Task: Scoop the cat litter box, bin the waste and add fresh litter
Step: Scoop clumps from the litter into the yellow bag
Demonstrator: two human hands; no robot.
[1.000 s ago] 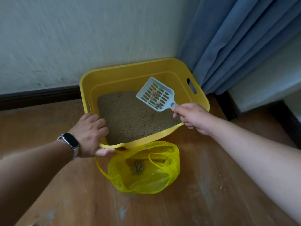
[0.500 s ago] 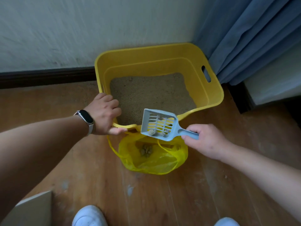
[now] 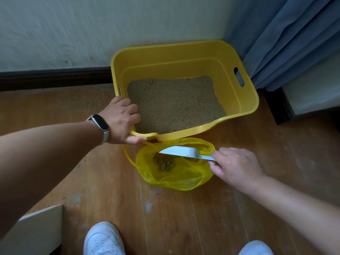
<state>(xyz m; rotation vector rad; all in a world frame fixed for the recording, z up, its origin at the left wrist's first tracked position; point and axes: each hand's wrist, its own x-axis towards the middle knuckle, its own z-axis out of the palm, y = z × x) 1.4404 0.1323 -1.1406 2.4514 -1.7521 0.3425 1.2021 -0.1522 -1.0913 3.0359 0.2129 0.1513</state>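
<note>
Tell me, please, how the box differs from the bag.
The box is stiff and opaque; the bag is thin and see-through. The box holds a bed of litter; the bag holds a few clumps. The left hand grips the box's rim; the right hand holds the scoop over the bag. Both are yellow.

The litter box stands in a corner. The wall runs behind it and a blue curtain hangs close by its far-right corner, so both those sides are closed. The open top is free above the litter, except at the near-left corner, where the left grip holds the rim. Just in front lies the yellow bag, mouth open, and the scoop in the right grip spans much of that opening. Bare floor lies nearer, between two white shoes. A pale board, perhaps a box edge, blocks the lower left.
</note>
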